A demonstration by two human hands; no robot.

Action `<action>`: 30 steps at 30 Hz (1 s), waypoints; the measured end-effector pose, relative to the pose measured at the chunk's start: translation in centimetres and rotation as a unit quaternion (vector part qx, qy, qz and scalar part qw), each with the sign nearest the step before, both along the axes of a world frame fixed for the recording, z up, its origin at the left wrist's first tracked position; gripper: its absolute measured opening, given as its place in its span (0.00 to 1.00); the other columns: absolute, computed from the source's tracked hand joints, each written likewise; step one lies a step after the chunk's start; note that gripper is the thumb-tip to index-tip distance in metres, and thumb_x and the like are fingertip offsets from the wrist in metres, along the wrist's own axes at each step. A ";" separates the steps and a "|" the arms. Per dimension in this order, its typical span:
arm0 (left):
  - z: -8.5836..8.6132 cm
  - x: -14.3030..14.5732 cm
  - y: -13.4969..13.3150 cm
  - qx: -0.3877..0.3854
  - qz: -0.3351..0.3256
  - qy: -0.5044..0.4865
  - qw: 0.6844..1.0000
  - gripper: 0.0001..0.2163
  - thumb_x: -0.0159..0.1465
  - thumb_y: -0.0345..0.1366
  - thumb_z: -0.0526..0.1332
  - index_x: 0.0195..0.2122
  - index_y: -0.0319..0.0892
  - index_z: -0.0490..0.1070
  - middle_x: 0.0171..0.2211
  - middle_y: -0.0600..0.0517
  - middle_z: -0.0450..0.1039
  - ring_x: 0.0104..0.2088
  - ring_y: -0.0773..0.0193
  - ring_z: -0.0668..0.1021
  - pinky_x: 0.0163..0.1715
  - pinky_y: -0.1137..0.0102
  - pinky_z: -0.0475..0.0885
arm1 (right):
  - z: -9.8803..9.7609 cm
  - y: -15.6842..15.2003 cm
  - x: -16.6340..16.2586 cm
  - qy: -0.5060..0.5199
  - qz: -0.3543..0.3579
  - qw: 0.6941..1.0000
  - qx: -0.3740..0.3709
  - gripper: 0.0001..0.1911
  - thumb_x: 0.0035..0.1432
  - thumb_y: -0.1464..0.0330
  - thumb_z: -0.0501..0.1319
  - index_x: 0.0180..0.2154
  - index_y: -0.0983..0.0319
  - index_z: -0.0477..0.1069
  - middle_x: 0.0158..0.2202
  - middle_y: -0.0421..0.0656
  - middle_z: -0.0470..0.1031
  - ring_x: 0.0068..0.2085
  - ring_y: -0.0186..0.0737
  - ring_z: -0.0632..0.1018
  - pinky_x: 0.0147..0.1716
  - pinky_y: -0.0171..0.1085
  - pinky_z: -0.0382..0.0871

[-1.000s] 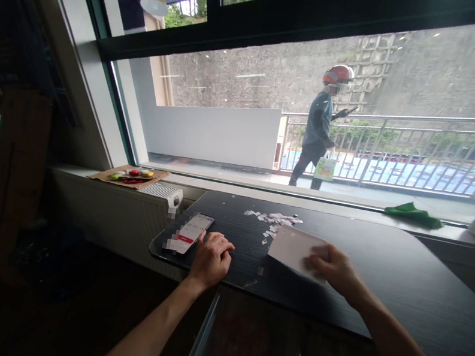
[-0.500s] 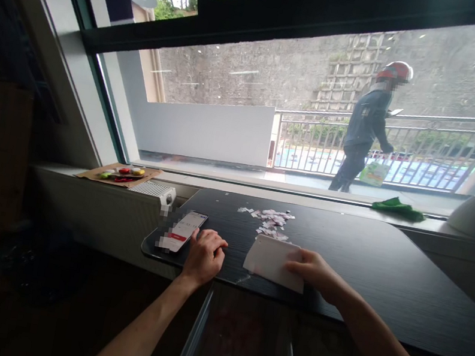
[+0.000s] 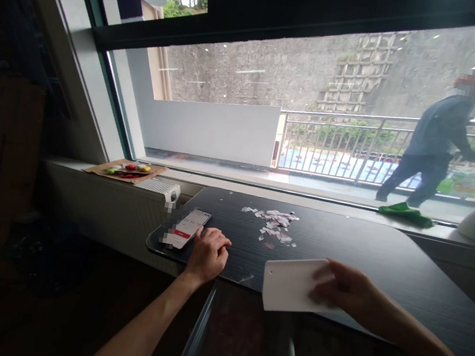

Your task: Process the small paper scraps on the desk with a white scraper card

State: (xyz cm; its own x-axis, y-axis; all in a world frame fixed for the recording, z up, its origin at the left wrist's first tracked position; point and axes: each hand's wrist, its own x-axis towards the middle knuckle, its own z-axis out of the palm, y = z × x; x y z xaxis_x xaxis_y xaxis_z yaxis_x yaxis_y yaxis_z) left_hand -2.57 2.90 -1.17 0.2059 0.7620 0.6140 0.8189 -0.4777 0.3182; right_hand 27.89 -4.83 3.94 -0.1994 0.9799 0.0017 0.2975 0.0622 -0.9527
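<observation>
My right hand (image 3: 348, 291) grips a white flat card (image 3: 290, 284) at the near edge of the dark table (image 3: 387, 264); the card hangs partly over the edge. My left hand (image 3: 208, 254) rests loosely curled on the table, fingers bent, beside a phone (image 3: 187, 228) with a lit screen. A pile of small paper scraps (image 3: 274, 223) lies on the table beyond the card.
A clear bin (image 3: 236, 348) stands below the table edge. On the sill sit a cardboard piece with coloured items (image 3: 127, 170), a white device (image 3: 160, 187) and a green cloth (image 3: 405, 213). Outside the window a person in a helmet (image 3: 442, 136) walks past a railing.
My right hand pulled the white card back from the scrap pile to the table's near edge and past it. The person outside walked to the right. My left hand stayed put.
</observation>
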 end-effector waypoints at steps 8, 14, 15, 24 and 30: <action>-0.1 -0.1 0.1 0.002 -0.003 -0.001 1.000 0.12 0.55 0.24 0.55 0.32 0.47 0.75 0.35 0.51 0.78 0.48 0.54 0.75 0.61 0.45 0.53 | -0.5 5.5 -0.1 0.038 -0.230 0.971 0.043 0.20 0.39 0.60 0.72 0.33 0.60 0.70 0.28 0.44 0.81 0.27 0.43 0.80 0.23 0.37 0.72; -0.1 -0.2 0.1 0.002 -0.005 -0.001 1.000 0.12 0.56 0.25 0.55 0.32 0.47 0.75 0.35 0.51 0.78 0.48 0.53 0.74 0.61 0.46 0.52 | -1.5 7.6 -1.3 0.036 -0.259 0.965 0.002 0.12 0.41 0.71 0.69 0.31 0.59 0.70 0.27 0.41 0.78 0.29 0.40 0.79 0.26 0.36 0.74; 0.0 -0.2 0.1 0.002 -0.005 -0.001 1.000 0.12 0.56 0.25 0.55 0.32 0.47 0.75 0.35 0.51 0.78 0.48 0.53 0.74 0.61 0.46 0.52 | -1.4 7.5 -1.4 0.036 -0.250 0.967 -0.011 0.11 0.41 0.73 0.69 0.29 0.59 0.71 0.27 0.40 0.78 0.29 0.40 0.79 0.27 0.35 0.74; 0.0 -0.1 0.0 -0.004 -0.005 0.003 1.000 0.12 0.56 0.25 0.55 0.32 0.47 0.75 0.35 0.51 0.78 0.48 0.53 0.74 0.61 0.46 0.52 | 0.0 5.5 -2.6 0.040 -0.142 0.983 -0.112 0.07 0.39 0.77 0.67 0.25 0.63 0.75 0.22 0.38 0.78 0.24 0.36 0.76 0.24 0.32 0.70; 0.1 -0.2 0.0 -0.007 -0.004 0.005 1.000 0.12 0.56 0.25 0.55 0.32 0.47 0.75 0.35 0.51 0.78 0.49 0.52 0.74 0.61 0.46 0.51 | -0.1 4.5 -2.6 0.048 -0.113 0.982 -0.145 0.07 0.40 0.77 0.67 0.27 0.63 0.76 0.24 0.39 0.80 0.26 0.36 0.78 0.25 0.32 0.70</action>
State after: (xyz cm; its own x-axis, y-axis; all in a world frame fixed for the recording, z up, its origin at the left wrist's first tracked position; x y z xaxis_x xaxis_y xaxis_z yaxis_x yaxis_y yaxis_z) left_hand -2.72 2.92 -1.08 0.2178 0.7689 0.6011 0.8183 -0.4795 0.3170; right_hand 25.28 -0.36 3.85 0.0100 0.9613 -0.2752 0.1804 -0.2724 -0.9451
